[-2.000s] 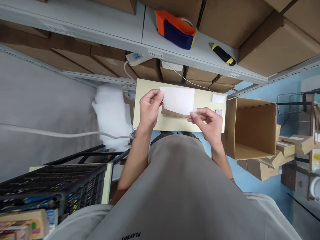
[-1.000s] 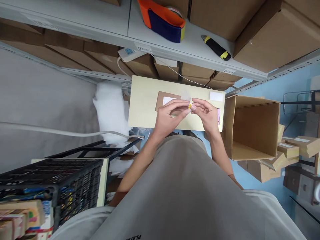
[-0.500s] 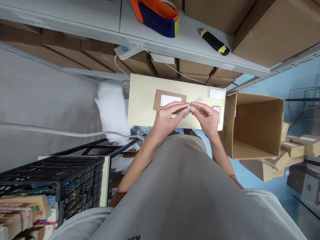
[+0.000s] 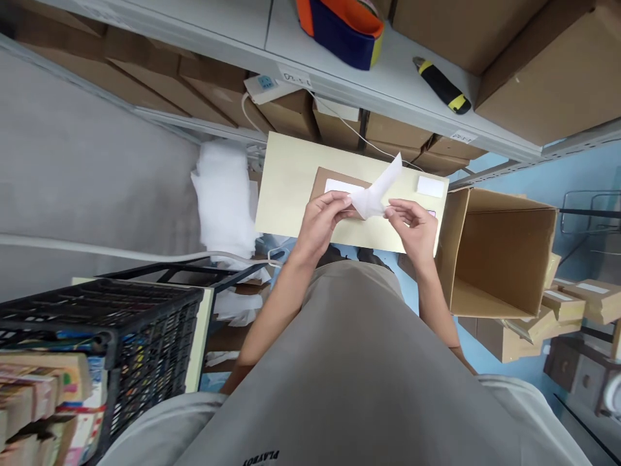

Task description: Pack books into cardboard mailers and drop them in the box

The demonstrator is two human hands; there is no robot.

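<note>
Drawn apart since the last frame, my left hand (image 4: 319,226) and right hand (image 4: 418,230) no longer meet, and the sheet (image 4: 371,199) shows white between them, with a narrow strip rising toward the far right. My left fingers and thumb are clamped on its left corner; my right fingertips are together on its right edge, the other fingers loosely curled. The sheet is above the table (image 4: 286,188), over the right part of the packet (image 4: 321,180), which lies flat with a white label (image 4: 339,186) facing up. My left hand covers some of the packet's near side. At the table's right end lie a small white block (image 4: 429,186) and, nearer, a phone (image 4: 432,213) mostly hidden behind my right hand. Right of the table stands an open carton (image 4: 504,252); at near left is a black crate (image 4: 150,356). On the far shelf (image 4: 398,81) rest a tape dispenser (image 4: 342,35) and, to its right, a black and yellow cutter (image 4: 441,85).
</note>
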